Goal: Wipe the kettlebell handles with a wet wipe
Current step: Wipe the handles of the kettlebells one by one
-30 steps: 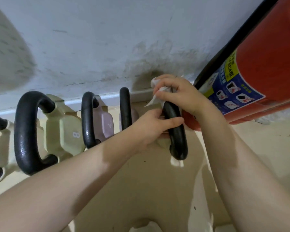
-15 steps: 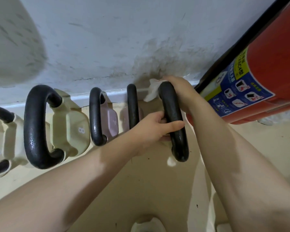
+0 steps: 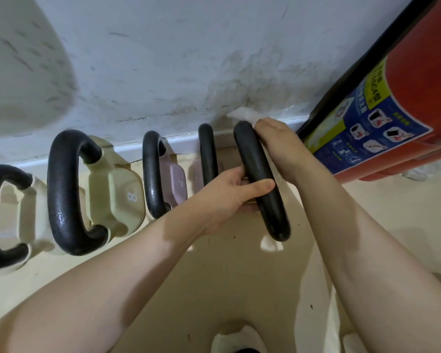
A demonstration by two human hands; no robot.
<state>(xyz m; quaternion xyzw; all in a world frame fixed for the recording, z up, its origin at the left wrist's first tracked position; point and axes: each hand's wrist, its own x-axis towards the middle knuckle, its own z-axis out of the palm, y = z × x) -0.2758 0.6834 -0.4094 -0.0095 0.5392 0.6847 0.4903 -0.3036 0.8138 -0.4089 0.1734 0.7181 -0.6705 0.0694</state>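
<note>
Several kettlebells with black handles stand in a row along the wall. My left hand [image 3: 229, 197] grips the rightmost black handle [image 3: 261, 179] around its middle, thumb across the front. My right hand [image 3: 278, 143] is behind the far upper part of that handle, pressing a white wet wipe [image 3: 245, 115] against it; only a corner of the wipe sticks out above my fingers. That kettlebell's body is hidden behind my hands. To the left stand a thin handle [image 3: 208, 154], a pink kettlebell marked 4 [image 3: 175, 183] and a cream kettlebell marked 8 [image 3: 122, 197].
A red fire extinguisher [image 3: 402, 103] with a blue and yellow label lies close on the right, against the stained white wall [image 3: 163, 59]. Another cream kettlebell [image 3: 8, 212] sits at the far left. The floor [image 3: 227, 276] is beige.
My right hand with the wipe has slid from the front top of the handle round to its far side. The left hand keeps its grip. The view has shifted slightly.
</note>
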